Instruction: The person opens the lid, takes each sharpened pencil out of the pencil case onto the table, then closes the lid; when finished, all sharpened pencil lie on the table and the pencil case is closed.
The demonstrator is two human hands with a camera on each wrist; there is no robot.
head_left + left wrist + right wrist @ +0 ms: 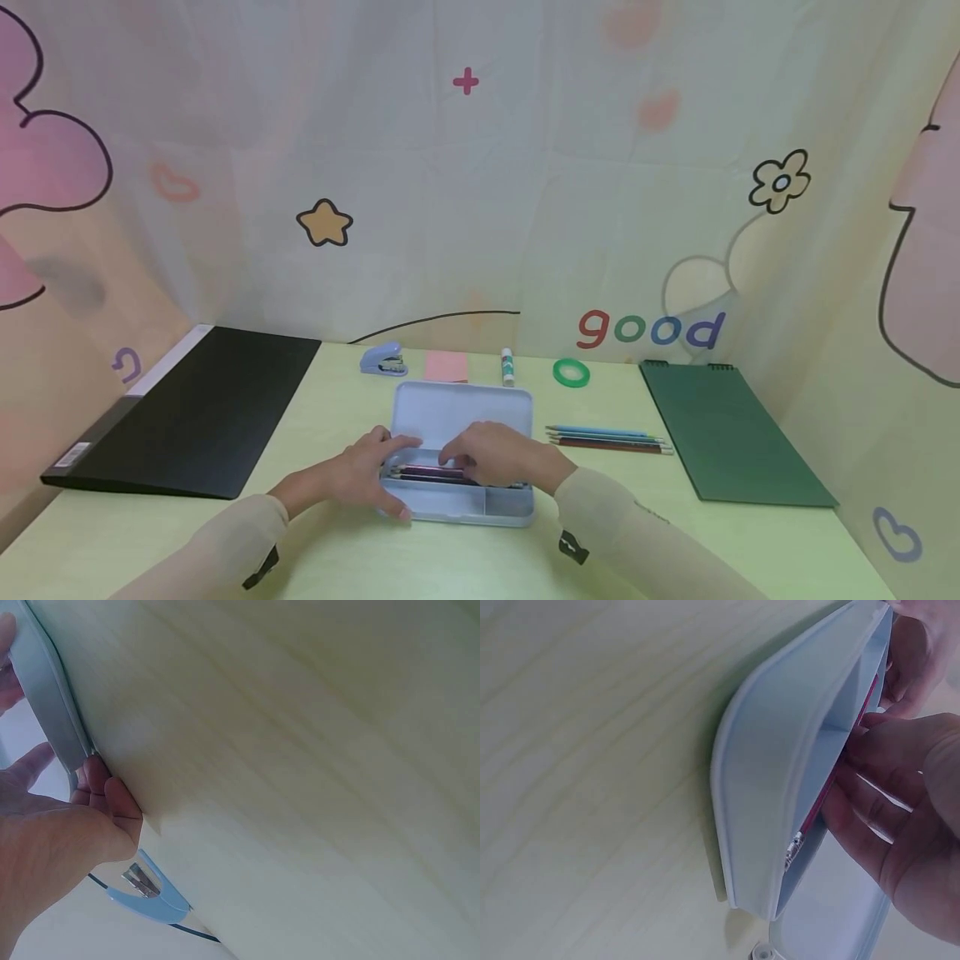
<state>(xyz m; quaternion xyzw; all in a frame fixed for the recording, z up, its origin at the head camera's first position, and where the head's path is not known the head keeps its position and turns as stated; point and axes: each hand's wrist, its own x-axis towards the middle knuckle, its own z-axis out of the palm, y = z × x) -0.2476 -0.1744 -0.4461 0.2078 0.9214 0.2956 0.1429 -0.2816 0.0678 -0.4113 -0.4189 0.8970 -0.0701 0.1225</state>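
Note:
An open pale blue pencil case lies on the table in front of me, its lid tipped back. My left hand holds the case's left end, thumb at the front and fingers toward the hinge side; in the left wrist view fingers curl at its corner. Reaching into the case, my right hand pinches a dark red pencil, which lies lengthwise in the rear compartment. Other dark pencils lie beside it, partly hidden by the hand.
Several pencils lie right of the case. Behind stand or lie a blue stapler, pink sticky notes, a glue stick and green tape. A black folder is left, a green pad right.

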